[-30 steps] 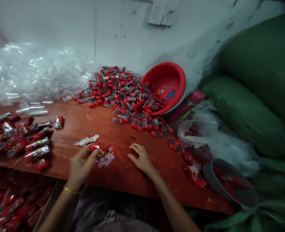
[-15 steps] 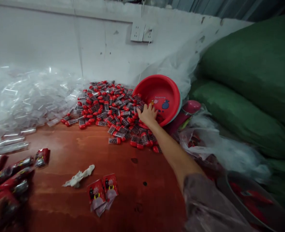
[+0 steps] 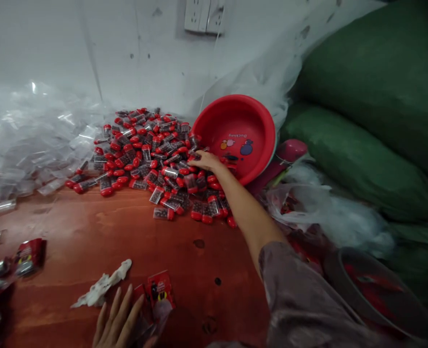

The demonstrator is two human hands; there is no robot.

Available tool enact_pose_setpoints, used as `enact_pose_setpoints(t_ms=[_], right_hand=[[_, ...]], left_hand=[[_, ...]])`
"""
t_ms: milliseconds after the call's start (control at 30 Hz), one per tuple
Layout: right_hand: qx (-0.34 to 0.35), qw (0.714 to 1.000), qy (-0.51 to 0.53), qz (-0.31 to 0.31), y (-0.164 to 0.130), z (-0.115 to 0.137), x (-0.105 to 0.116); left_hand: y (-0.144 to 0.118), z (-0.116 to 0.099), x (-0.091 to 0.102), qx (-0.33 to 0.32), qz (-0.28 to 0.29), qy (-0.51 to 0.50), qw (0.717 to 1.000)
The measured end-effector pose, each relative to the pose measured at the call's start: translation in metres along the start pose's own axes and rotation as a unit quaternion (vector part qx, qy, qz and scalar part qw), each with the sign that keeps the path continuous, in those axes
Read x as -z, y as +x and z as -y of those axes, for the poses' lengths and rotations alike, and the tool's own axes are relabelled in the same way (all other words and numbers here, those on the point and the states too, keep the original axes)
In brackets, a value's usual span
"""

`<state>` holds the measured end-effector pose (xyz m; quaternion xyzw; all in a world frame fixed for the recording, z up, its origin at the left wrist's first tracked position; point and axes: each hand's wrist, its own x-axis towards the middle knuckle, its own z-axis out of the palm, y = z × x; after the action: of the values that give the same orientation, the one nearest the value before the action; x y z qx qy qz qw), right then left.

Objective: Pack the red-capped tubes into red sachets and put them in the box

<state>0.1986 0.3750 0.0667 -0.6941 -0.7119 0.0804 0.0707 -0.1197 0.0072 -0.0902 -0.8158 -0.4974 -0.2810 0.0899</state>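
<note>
Small clear containers with red caps and dark beads inside lie in a heap (image 3: 146, 154) on the wooden table (image 3: 126, 222). My right hand (image 3: 205, 161) reaches into the heap's right side, by the mouth of a tilted red basin (image 3: 231, 113). Its fingers are stretched toward the containers, and their tips are partly hidden. At the bottom, my left hand (image 3: 117, 321) is open with its fingers extended, touching or over one of the flat red printed packets (image 3: 160, 286). A crumpled white scrap (image 3: 103, 289) lies just beyond its fingertips.
Clear plastic sleeves (image 3: 28, 140) are piled at the left against the wall. Filled red packets (image 3: 28, 256) lie at the lower left. On the right are a pink bottle (image 3: 291, 150), a plastic bag (image 3: 337, 212), a dark tub (image 3: 344, 280) and large green sacks (image 3: 373, 87).
My left hand has moved right, from the filled packets to the flat red packets. My right hand has shifted from the basin's edge slightly left into the heap. The view has tilted down.
</note>
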Motion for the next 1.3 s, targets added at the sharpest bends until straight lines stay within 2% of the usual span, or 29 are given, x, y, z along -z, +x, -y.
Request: enact_pose_setpoints(t_ms=[133, 300, 600, 733, 833, 933, 1033, 1100, 1167, 1300], right_hand=[[0.075, 0.997, -0.026, -0.007, -0.024, 0.019, -0.019], [0.153, 0.987, -0.047, -0.029, -0.070, 0.030, -0.040], [0.197, 0.975, -0.089, -0.044, -0.153, 0.010, -0.068], [0.224, 0.969, -0.088, -0.054, -0.182, 0.002, -0.075], [0.239, 0.965, -0.087, -0.068, -0.201, 0.000, -0.074], [0.231, 0.965, -0.082, -0.094, -0.224, 0.004, -0.071], [0.216, 0.967, -0.059, -0.121, -0.254, 0.014, -0.069], [0.215, 0.967, -0.032, -0.134, -0.278, 0.020, -0.071], [0.222, 0.965, -0.003, -0.141, -0.304, 0.024, -0.076], [0.229, 0.953, 0.076, -0.181, -0.353, 0.023, -0.094]], left_hand=[[0.009, -0.001, 0.006, -0.044, 0.026, 0.037, 0.998], [0.013, -0.012, 0.013, -0.016, 0.048, 0.057, 0.997], [0.024, -0.026, 0.028, 0.075, 0.138, -0.003, 0.988], [0.026, -0.036, 0.030, 0.110, 0.144, -0.016, 0.983], [0.027, -0.037, 0.035, 0.118, 0.123, -0.025, 0.985], [0.030, -0.023, 0.045, 0.183, 0.069, 0.003, 0.981], [0.037, 0.003, 0.055, 0.276, 0.045, 0.067, 0.958], [0.042, 0.022, 0.058, 0.299, 0.068, 0.087, 0.948], [0.046, 0.036, 0.059, 0.296, 0.098, 0.089, 0.946], [0.046, 0.045, 0.061, 0.300, 0.124, 0.098, 0.941]])
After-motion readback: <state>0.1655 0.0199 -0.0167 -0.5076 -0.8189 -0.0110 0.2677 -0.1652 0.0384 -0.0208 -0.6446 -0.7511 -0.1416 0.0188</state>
